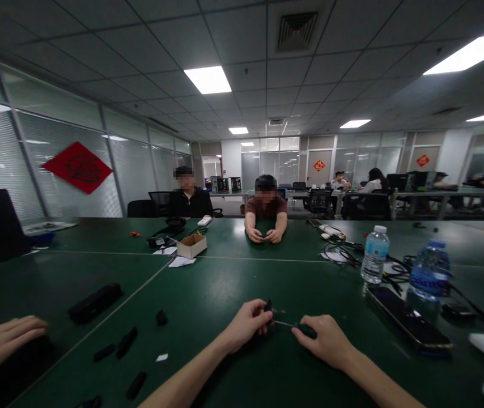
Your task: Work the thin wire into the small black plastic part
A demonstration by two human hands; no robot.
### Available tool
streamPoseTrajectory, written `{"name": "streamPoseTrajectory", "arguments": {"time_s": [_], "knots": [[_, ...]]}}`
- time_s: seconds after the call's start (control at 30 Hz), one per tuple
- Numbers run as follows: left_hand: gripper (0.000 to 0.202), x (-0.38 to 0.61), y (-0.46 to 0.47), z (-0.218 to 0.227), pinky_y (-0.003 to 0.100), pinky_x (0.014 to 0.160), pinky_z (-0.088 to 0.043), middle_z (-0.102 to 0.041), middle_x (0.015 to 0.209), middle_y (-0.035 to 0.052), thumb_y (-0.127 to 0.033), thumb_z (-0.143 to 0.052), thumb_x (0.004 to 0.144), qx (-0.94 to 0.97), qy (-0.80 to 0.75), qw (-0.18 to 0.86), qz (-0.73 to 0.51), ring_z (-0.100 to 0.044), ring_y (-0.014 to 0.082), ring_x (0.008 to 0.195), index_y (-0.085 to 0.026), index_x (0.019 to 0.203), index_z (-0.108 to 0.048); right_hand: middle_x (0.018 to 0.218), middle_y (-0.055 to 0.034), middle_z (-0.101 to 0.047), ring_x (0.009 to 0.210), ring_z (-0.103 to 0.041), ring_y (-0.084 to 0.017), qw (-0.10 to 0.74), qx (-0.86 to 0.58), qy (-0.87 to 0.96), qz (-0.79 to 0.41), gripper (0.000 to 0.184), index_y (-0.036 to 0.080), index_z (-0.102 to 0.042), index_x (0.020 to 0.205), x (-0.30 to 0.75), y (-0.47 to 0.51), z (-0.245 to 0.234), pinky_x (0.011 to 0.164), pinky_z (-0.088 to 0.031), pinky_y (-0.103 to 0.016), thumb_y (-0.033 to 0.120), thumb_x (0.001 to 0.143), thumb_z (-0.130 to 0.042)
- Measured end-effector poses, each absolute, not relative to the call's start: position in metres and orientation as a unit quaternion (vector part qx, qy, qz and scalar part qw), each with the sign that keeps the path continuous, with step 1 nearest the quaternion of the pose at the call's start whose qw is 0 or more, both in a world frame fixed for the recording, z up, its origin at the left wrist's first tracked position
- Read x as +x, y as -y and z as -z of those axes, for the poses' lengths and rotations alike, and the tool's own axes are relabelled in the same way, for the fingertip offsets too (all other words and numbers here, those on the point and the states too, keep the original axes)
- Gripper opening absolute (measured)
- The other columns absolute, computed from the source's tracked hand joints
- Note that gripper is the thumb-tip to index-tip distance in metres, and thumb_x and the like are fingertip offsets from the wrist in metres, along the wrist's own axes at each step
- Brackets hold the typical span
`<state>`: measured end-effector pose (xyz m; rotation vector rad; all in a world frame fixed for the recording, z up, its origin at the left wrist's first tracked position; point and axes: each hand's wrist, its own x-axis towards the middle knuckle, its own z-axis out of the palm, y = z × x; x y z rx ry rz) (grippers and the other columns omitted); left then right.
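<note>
My left hand (246, 326) is closed around a small black part (268, 306), much of it hidden by the fingers. A screwdriver (306, 330) with a dark handle and a thin metal shaft is gripped in my right hand (329, 341). Its shaft points left, toward the black part; I cannot tell whether the tip touches it. On the green table left of my hands lie several small black pieces, among them a blocky one (161, 318) and a longer one (127, 342). A white paper scrap (162, 357) lies near them.
A co-worker's hand (8, 340) rests at the left edge, near a long black case (95, 303). Two water bottles, one smaller (375, 255) and one larger (430, 269), stand right, behind a phone (410, 320). A small box (191, 247) and cables lie farther back. Two people sit opposite.
</note>
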<state>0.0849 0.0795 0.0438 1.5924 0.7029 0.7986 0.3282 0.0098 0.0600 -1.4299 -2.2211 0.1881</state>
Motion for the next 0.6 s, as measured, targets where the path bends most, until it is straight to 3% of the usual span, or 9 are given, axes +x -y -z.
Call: {"name": "streamPoseTrajectory", "arguments": {"time_s": [0.6], "knots": [[0.037,0.0858,-0.0816,-0.0419,0.022,0.055,-0.041,-0.065,0.087,0.0061,-0.046,-0.058,0.085,0.664,-0.294,0.585,-0.362,-0.057,0.0108,0.063,-0.012,0.102,-0.057,0.072,-0.0015,-0.066,0.061,-0.061,-0.015,0.258,-0.522,0.81,-0.062,0.04,0.02,-0.066,0.086,0.3268,-0.0116,-0.0562,0.063,-0.043,-0.025,0.051,0.096,-0.041]]}}
